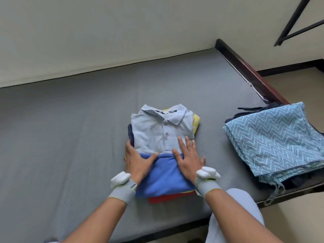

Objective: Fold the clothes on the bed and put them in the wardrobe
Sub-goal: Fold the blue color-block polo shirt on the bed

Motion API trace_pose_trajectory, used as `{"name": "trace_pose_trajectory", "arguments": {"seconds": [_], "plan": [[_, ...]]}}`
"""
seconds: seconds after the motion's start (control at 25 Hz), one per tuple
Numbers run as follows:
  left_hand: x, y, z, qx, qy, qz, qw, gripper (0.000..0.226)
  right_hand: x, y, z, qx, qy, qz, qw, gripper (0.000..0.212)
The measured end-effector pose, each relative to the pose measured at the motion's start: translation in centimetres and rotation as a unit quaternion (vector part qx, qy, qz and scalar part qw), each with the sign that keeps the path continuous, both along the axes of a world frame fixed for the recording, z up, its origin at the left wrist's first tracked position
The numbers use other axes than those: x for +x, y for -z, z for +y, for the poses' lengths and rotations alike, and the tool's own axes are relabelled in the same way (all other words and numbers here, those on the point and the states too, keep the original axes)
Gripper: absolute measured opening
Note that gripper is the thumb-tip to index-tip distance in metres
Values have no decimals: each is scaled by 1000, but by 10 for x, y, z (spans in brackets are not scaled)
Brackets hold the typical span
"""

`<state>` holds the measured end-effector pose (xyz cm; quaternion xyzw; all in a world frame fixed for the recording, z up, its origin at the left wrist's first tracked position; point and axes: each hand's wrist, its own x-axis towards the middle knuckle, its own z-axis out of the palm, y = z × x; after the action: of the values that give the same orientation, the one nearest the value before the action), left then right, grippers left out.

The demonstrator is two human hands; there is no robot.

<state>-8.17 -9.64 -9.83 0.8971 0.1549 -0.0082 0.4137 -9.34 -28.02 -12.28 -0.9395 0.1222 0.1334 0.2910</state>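
A stack of folded clothes lies on the grey mattress (70, 128), with a pale grey-blue polo shirt (157, 132) on top. Under it are a blue shirt (164, 176), a red garment (163, 198), a yellow one (196, 121) and a dark one at the left edge. My left hand (138, 162) clasps the stack's left side, thumb on the blue shirt, fingers hidden down the side. My right hand (188, 158) rests flat on top, fingers spread over the polo's lower edge. Both wrists wear grey bands with white trackers.
A second folded pile topped by a blue zigzag cloth (273, 137) sits at the mattress's right end, over dark garments. The dark wooden bed frame (245, 71) runs along the right edge. A wall borders the far side. My knee (236, 207) is at the bed's near edge.
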Motion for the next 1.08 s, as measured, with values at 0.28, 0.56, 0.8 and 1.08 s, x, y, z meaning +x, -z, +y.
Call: {"name": "trace_pose_trajectory", "arguments": {"seconds": [0.28, 0.56, 0.8, 1.08], "plan": [[-1, 26, -36, 194, 219, 55, 955, 99, 5, 6, -5, 15, 22, 35, 999, 63], [-4, 22, -26, 3, 34, -20, 999, 114, 7, -5, -9, 97, 107, -64, 987, 80], [29, 24, -1, -229, -37, 150, 961, 93, 18, -9, -22, 307, 163, 12, 937, 102], [12, 40, -49, -284, -18, 172, 943, 111, 23, -20, -65, 215, 124, -65, 967, 92]]}}
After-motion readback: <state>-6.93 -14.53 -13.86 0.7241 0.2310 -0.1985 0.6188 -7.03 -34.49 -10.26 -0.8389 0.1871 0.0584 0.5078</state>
